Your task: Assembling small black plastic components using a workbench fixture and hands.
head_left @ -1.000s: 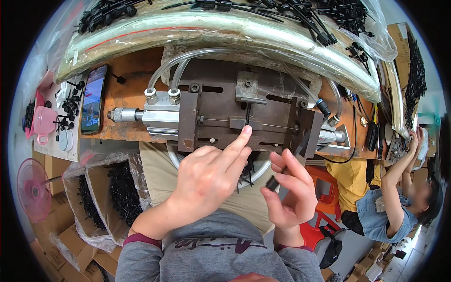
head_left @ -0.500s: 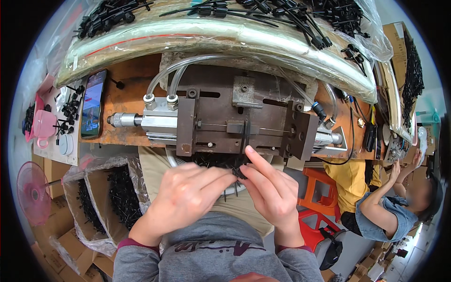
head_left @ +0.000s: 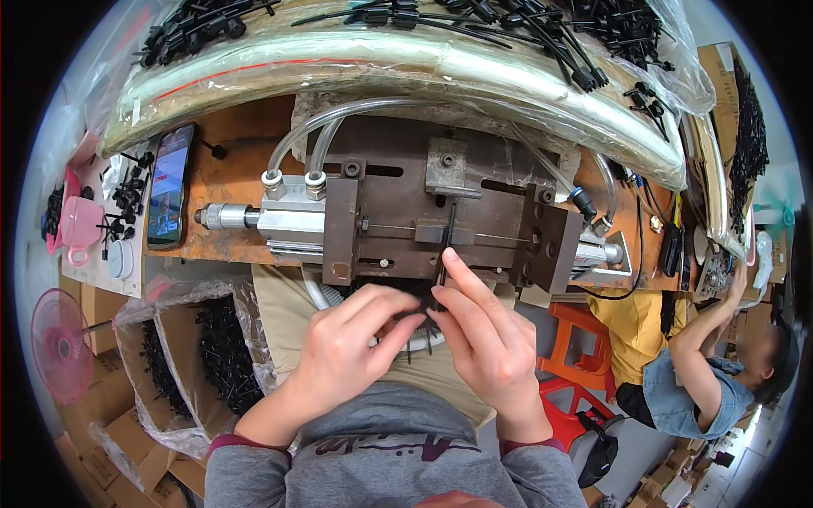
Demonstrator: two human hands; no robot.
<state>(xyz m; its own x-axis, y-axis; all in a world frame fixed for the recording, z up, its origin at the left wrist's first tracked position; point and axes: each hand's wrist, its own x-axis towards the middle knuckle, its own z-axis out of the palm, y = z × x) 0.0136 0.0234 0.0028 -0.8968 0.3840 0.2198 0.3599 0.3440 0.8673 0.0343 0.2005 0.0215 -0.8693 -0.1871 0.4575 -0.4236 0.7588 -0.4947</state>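
Note:
My right hand (head_left: 494, 340) pinches a slim black plastic rod-like part (head_left: 448, 230) between thumb and fingers. The part points away from me, its far end over the small block (head_left: 429, 232) in the middle of a brown metal fixture (head_left: 389, 196). My left hand (head_left: 340, 335) is just left of it, index finger and thumb apart, with no part visibly gripped. Behind and below my fingertips lie dark, spiky black parts (head_left: 415, 332) over my lap, largely hidden by the hands. A thin metal pin (head_left: 500, 238) runs in from each side of the fixture toward the block.
Air cylinders (head_left: 292, 222) with clear hoses (head_left: 318, 118) flank the fixture. A phone (head_left: 169, 186) lies at the left. Plastic-wrapped padding (head_left: 406, 63) holds black parts at the back. Lined boxes (head_left: 190, 372) and a pink fan (head_left: 63, 347) stand left. A co-worker (head_left: 703, 372) sits right.
My left hand has drawn back left from the right fingertips, its thumb and index finger parting. The black part now leans slightly right at its far end. The co-worker's arms have shifted.

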